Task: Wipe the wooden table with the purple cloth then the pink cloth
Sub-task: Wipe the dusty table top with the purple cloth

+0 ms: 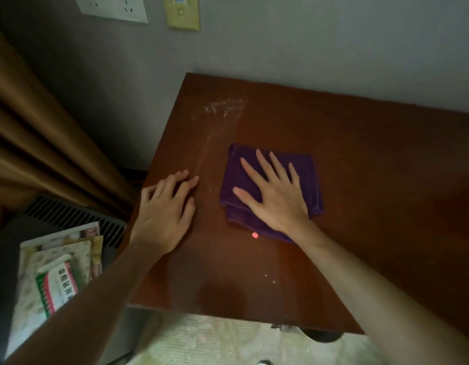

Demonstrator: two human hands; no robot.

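- R hand (276,198) flat, fingers spread on folded purple cloth (304,177): pressing, no grip.
- L hand (163,214) loosely open, braces desk (386,206) edge.
- Wet smear (223,106) unwiped; pink cloth not visible.

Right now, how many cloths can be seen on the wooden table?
1: the purple cloth, folded, lies mid-table under the flat right hand. No pink cloth shows; it may be outside the view.

The dark red-brown wooden desk (359,180) stands against the wall. A folded purple cloth (311,180) lies near its middle. A wet smear (223,106) glistens at 11 o'clock from the cloth, a small pink speck (254,235) sits at its 6 o'clock edge, and both hands rest on the top.
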